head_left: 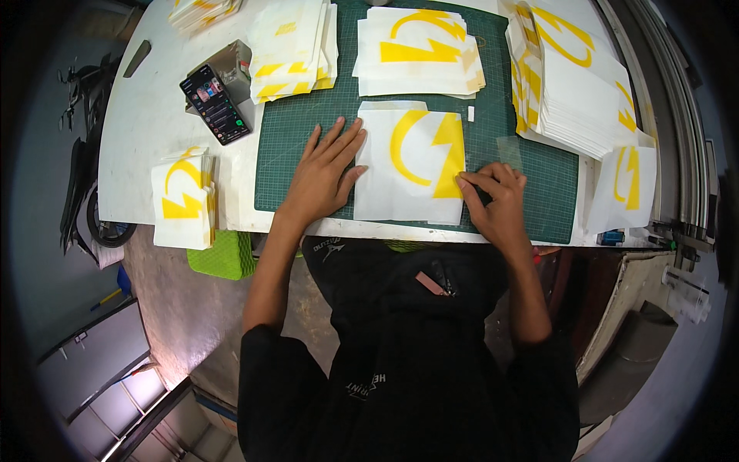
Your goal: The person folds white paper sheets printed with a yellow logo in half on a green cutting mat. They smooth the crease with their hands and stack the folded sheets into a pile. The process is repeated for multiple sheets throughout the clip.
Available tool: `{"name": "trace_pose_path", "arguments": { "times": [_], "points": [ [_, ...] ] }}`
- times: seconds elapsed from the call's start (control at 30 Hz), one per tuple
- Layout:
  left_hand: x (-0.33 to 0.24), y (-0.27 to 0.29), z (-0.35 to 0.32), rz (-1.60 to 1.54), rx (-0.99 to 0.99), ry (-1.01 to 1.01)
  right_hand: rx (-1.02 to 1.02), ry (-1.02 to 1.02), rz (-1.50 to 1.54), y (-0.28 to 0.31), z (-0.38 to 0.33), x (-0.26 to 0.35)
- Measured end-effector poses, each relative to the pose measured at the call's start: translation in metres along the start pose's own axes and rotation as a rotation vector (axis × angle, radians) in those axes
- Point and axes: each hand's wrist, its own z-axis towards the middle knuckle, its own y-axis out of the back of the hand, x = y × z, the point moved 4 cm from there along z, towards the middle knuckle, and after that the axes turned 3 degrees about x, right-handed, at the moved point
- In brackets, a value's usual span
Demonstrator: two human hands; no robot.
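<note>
The white paper [377, 173] lies on the near part of the green mat [289, 185], between the two hands, its yellow print a broad curve beside a jagged bolt; I make out no lettering on it. The left hand [327, 165] lies flat, fingers a little apart, their tips at the paper's left edge. The right hand [499, 199] has thumb and forefinger pinched together on the right edge, over the yellow; its other fingers curl under, partly hidden. Pale lettering marks the person's black shirt [416, 339], and the phone [215, 104], tilted against a grey box [237, 61] on the left, shows a lit screen too small to read. Just beyond the paper sits the far stack [419, 77], printed in the same yellow; the right stack [577, 115] fans out and overlaps itself, so its prints show only in part. At the far left, another pile [202, 14] runs out of view. A clear strip [509, 150] lies beyond the right hand, hard to make out against the green.
</note>
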Motion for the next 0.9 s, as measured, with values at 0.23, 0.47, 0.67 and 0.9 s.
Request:
{"name": "trace_pose_path", "arguments": {
  "times": [0.23,0.47,0.67,0.9],
  "points": [
    [0.001,0.007,-0.003,0.013,0.089,-0.030,0.002,0.181,-0.243,-0.007,0.017,0.040],
    [-0.001,0.009,0.003,0.029,0.142,-0.039,0.279,0.541,-0.096,-0.078,0.044,0.093],
    [-0.001,0.007,-0.001,-0.005,0.133,-0.024,0.382,0.488,-0.070,-0.040,0.030,0.056],
    [-0.003,0.009,0.000,-0.013,0.143,-0.003,0.449,0.324,-0.057,0.019,0.016,0.003]
  ]
}}
